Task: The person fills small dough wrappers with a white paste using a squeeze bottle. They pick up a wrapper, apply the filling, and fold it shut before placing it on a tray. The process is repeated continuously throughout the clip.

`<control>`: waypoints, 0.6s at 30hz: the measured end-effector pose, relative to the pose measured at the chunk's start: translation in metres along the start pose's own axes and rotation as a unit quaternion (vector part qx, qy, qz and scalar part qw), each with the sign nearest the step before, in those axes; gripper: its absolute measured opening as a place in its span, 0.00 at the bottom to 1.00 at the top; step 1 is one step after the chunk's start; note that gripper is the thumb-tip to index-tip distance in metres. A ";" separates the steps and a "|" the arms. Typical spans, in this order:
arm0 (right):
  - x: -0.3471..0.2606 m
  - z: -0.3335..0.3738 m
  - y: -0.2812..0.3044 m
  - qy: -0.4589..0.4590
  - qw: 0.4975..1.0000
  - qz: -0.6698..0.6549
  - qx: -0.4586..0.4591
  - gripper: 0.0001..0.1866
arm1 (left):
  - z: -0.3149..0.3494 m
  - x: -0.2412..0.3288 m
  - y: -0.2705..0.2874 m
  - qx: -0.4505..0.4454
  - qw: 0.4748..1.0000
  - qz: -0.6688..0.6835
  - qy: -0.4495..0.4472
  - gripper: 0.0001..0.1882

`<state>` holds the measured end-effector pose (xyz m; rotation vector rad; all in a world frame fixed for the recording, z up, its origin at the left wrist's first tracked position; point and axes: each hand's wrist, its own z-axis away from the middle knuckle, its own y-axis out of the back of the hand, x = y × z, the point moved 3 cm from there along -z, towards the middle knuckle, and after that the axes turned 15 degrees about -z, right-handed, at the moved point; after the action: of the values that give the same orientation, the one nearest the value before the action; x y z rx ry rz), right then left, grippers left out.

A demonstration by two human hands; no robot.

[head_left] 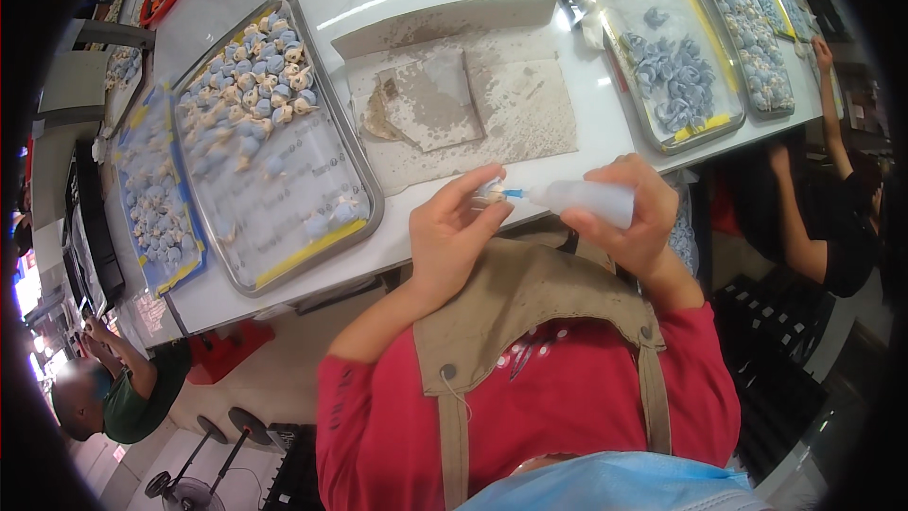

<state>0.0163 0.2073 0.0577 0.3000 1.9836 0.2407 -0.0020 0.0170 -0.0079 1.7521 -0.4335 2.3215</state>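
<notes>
Between the thumb and forefinger of my left hand (452,235) is a small pale piece (491,193), mostly covered by the fingers, so its exact kind is unclear. My right hand (645,213) is wrapped round a translucent white squeeze bottle (588,199), tilted nearly level. Its thin blue nozzle points left and reaches up to the small piece; whether they touch I cannot tell. Both hands are held in front of my apron, at the near edge of the white table (416,175).
On the left, a metal tray (376,191) carries many small blue-and-cream figures; a blue-edged tray (196,260) lies beside it. Stained cardboard (530,123) lies centrally. At right, another metal tray (617,66) holds grey-blue pieces (673,76). Other people sit at both sides.
</notes>
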 end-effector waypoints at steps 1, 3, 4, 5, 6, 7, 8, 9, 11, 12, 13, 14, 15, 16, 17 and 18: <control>0.000 0.000 0.000 0.001 1.000 0.005 -0.001 0.18 | 0.000 0.000 0.000 -0.001 1.000 0.000 -0.001 0.20; 0.000 -0.001 0.001 -0.007 1.000 0.008 0.001 0.18 | 0.000 0.000 0.000 0.001 1.000 -0.001 -0.003 0.20; 0.000 0.000 0.002 -0.012 1.000 0.010 0.002 0.18 | 0.000 0.000 0.000 -0.002 1.000 0.001 0.005 0.20; 0.001 0.000 0.003 -0.011 1.000 0.002 0.007 0.18 | 0.001 0.001 0.000 -0.004 1.000 0.002 0.012 0.20; 0.001 0.000 0.004 -0.011 1.000 -0.006 0.011 0.17 | 0.001 0.002 0.000 -0.006 1.000 0.003 0.019 0.20; 0.002 0.001 0.005 -0.011 1.000 -0.015 0.016 0.17 | 0.001 0.002 0.000 -0.007 1.000 0.006 0.021 0.20; 0.002 0.001 0.006 -0.018 1.000 -0.018 0.018 0.17 | 0.001 0.003 0.000 -0.009 1.000 0.009 0.023 0.19; 0.002 0.001 0.007 -0.026 0.999 -0.020 0.021 0.17 | 0.001 0.004 0.000 -0.011 1.000 0.012 0.025 0.19; 0.003 0.001 0.008 -0.033 0.999 -0.022 0.024 0.17 | 0.000 0.005 -0.001 -0.017 0.999 0.016 0.033 0.19; 0.004 0.001 0.009 -0.032 0.999 -0.021 0.025 0.17 | 0.000 0.005 -0.002 -0.020 0.999 0.018 0.037 0.19; 0.004 0.002 0.009 -0.031 0.999 -0.020 0.027 0.17 | -0.001 0.005 -0.002 -0.020 0.999 0.020 0.041 0.19; 0.004 0.002 0.010 -0.037 0.999 -0.019 0.025 0.17 | 0.000 0.005 -0.002 -0.018 0.999 0.023 0.045 0.19; 0.005 0.002 0.010 -0.043 0.999 -0.018 0.023 0.17 | 0.000 0.006 -0.002 -0.017 0.998 0.025 0.049 0.19; 0.005 0.002 0.010 -0.048 0.998 -0.017 0.022 0.17 | 0.000 0.006 -0.002 -0.017 0.998 0.027 0.050 0.19; 0.005 0.002 0.010 -0.047 0.999 -0.012 0.022 0.17 | 0.000 0.006 -0.002 -0.017 0.998 0.029 0.050 0.19; 0.006 0.001 0.010 -0.045 0.999 -0.006 0.021 0.17 | 0.000 0.005 -0.002 -0.016 0.998 0.032 0.051 0.19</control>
<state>0.0162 0.2188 0.0554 0.3206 1.9026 0.1741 -0.0027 0.0190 -0.0025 1.6204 -0.5136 2.4194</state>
